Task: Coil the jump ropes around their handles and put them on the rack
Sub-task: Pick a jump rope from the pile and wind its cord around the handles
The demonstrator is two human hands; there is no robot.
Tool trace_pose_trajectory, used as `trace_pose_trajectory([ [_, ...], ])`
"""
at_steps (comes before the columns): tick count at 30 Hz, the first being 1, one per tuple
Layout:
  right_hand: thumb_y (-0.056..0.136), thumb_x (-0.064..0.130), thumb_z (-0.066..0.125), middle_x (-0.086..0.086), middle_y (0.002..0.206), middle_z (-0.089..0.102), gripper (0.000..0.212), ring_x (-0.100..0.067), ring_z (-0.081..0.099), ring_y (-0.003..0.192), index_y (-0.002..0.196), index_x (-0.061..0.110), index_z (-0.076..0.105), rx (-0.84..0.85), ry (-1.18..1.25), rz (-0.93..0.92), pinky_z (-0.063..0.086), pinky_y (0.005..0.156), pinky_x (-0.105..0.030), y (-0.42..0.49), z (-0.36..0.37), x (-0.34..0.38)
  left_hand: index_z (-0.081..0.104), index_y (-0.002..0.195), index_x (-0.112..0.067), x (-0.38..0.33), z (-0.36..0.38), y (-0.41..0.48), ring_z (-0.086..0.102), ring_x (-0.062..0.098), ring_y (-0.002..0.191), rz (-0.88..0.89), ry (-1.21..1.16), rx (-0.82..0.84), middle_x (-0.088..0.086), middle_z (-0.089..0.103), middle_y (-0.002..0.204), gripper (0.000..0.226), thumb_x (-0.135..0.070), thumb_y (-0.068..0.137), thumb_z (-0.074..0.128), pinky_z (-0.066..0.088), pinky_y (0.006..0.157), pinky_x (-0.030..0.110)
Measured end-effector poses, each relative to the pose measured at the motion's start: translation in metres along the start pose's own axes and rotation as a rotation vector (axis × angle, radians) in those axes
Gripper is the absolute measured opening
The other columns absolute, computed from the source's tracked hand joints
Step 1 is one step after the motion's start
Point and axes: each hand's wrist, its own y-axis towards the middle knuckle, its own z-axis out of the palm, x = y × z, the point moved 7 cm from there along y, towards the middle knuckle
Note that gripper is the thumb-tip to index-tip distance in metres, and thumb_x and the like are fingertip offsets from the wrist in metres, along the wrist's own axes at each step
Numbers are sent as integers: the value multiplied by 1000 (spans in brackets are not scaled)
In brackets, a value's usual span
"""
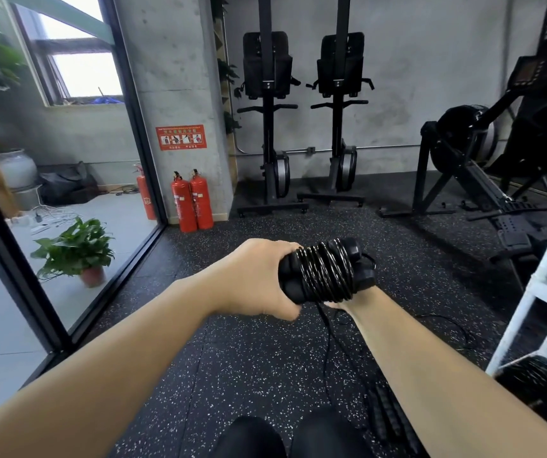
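In front of you, above the speckled floor (258,365), your left hand (258,279) grips the paired handles (290,280) of the jump rope (326,272), whose cord is wound around them in many close turns. Your right hand (340,304) sits beneath the bundle, mostly hidden; whether it pinches the cord cannot be determined. A loose tail (326,342) hangs from the coil to the floor. If tension on that tail drops, the outer turns will likely slacken and slide off the handle ends. The tail may also snag the second rope (387,414) lying by your legs. Secure the end before reaching for the white rack (536,289) on your right.
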Motion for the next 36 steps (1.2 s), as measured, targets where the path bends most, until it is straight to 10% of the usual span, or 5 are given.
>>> trace_pose_trajectory([
  [7, 98, -1, 23, 9, 34, 31, 46, -3, 20, 29, 56, 17, 30, 7, -351, 112, 12, 39, -18, 4, 18, -7, 44, 71, -19, 11, -10, 8, 40, 10, 57, -153, -20, -104, -9, 46, 66, 38, -38, 55, 74, 29, 45, 18],
  [16, 102, 38, 40, -3, 44, 46, 55, -12, 29, 33, 68, 2, 65, 52, -642, 55, 20, 36, -21, -7, 25, 0, 58, 87, -18, 65, -24, 10, 58, 18, 58, -393, -185, -150, -4, 64, 65, 56, -48, 42, 70, 50, 58, 35],
  [21, 100, 30, 44, -4, 50, 53, 40, -9, 34, 31, 88, 1, 69, 65, -835, -16, 26, 35, -17, -9, 37, 13, 62, 81, -9, 81, -20, 13, 51, 18, 51, -464, -228, -129, 1, 58, 60, 31, -25, 65, 83, 41, 50, 26],
  [25, 95, 18, 53, -7, 57, 58, 25, -10, 41, 37, 88, -2, 65, 133, -1021, -93, 34, 39, -19, -13, 49, 21, 70, 81, 2, 88, -20, 14, 50, 17, 53, -503, -220, -146, 0, 57, 59, 65, -44, 37, 83, 40, 52, 29],
  [36, 91, 31, 53, 3, 50, 55, 35, -21, 56, 58, 68, 11, 70, -13, -1350, -340, 49, 65, -34, -23, 61, 66, 50, 68, -18, 76, -35, 11, 51, 17, 57, -541, 416, -256, -3, 52, 67, 36, -43, 68, 76, 35, 51, 25],
])
